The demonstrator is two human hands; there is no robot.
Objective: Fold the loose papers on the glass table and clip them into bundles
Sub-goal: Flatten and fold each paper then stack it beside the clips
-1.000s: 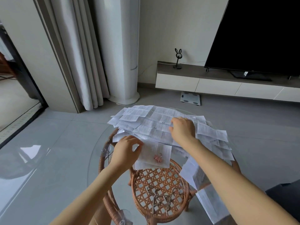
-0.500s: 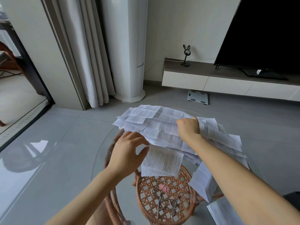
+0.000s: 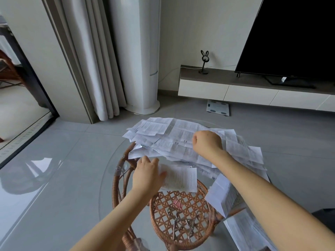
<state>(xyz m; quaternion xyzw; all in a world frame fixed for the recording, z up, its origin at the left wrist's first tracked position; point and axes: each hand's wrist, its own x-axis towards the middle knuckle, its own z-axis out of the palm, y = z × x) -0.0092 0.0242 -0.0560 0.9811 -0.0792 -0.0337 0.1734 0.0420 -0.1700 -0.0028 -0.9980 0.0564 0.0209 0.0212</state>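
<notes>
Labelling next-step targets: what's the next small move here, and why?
Probably the right hand pulls one sheet off the loose pile toward the folded paper. It sits curled on the pile, though a pinch is unclear. The left hand rests on the thin folded paper, and the pink clip lies unused nearby, so clipping seems premature.

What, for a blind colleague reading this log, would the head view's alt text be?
A person's curled right hand grips into a paper heap on a round glass table, while the left hand rests on a folded sheet nearer them. A pink clip and metal clips lie closer still, over the table's wicker base.
</notes>
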